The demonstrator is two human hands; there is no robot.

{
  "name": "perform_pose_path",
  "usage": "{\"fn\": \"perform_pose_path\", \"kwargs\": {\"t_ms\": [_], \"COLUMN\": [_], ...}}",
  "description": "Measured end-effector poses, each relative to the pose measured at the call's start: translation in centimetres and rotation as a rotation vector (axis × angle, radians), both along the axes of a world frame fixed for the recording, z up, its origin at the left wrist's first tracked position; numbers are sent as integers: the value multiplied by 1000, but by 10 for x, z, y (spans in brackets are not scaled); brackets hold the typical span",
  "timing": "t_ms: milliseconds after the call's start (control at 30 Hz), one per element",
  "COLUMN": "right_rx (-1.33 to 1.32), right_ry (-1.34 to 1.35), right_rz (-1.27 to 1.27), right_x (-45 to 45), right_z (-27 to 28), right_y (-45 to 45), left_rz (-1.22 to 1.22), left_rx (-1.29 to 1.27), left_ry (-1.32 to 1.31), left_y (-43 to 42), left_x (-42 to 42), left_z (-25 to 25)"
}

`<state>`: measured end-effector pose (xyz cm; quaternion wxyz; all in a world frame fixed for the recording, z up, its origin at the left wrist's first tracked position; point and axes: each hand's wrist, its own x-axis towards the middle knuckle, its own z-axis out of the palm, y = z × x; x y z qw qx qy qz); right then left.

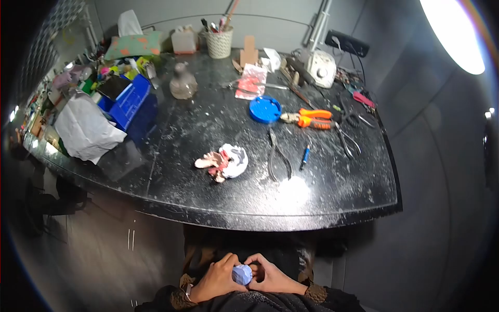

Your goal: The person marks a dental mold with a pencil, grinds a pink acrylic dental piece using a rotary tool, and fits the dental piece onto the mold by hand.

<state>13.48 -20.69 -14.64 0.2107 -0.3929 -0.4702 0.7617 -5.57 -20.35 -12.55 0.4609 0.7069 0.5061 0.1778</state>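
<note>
Low over my lap, in front of the table edge, both hands close round a small pale blue-violet lump [241, 274]. My left hand [219, 276] curls over its left side, fingers bent at the top. From the right, my right hand [270, 275] presses its fingertips and thumb to the lump. What the lump is made of I cannot tell, and the fingers cover part of it. On the table beyond lies a small figure [223, 163] with a white rounded part and red and flesh-coloured parts.
On the black table [197, 192] lie slim pliers [279, 156], a blue pen-like tool [305, 157], orange-handled pliers [312, 118] and a blue round lid [265, 109]. A glass bottle [183, 83] stands behind. At left are a blue bin [130, 104] and crumpled white paper [86, 127].
</note>
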Motion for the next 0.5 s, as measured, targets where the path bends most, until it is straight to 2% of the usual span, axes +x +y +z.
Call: {"fn": "perform_pose_path", "kwargs": {"t_ms": [500], "right_rx": [-2], "right_ry": [-87], "right_rz": [49], "right_x": [1], "right_z": [-7], "right_y": [-7], "left_rz": [-22], "left_rx": [-30], "left_ry": [-110], "left_y": [-6], "left_x": [1], "left_z": [-21]}}
